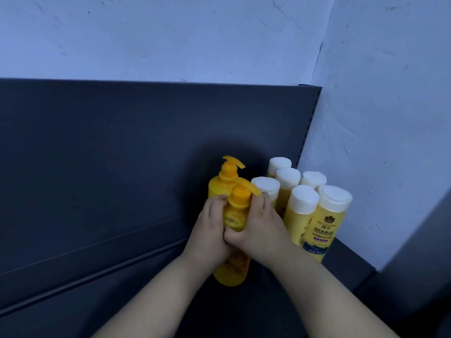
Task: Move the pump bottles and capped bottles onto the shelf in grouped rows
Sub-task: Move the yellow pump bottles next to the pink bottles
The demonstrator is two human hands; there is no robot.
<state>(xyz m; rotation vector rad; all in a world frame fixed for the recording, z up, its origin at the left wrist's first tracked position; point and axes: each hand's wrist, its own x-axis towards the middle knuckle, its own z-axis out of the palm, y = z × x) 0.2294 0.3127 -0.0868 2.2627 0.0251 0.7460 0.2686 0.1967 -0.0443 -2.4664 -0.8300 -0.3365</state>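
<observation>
The left hand (210, 229) and right hand (259, 228) both grasp the front pump bottle (238, 208), fingers curled round its shoulder. It stands upright on the dark shelf (109, 284), directly in front of a second pump bottle (220, 182). Six white-capped bottles (302, 203) stand grouped just to the right, against the shelf's right end.

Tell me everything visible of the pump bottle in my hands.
The front pump bottle is yellow plastic with an orange pump head, its spout pointing right over a white-capped bottle. A blurred label marks its front. It is roughly upright, just in front of a second pump bottle; whether its base touches the dark shelf is unclear. The left hand and right hand grip its upper body from both sides.
</observation>
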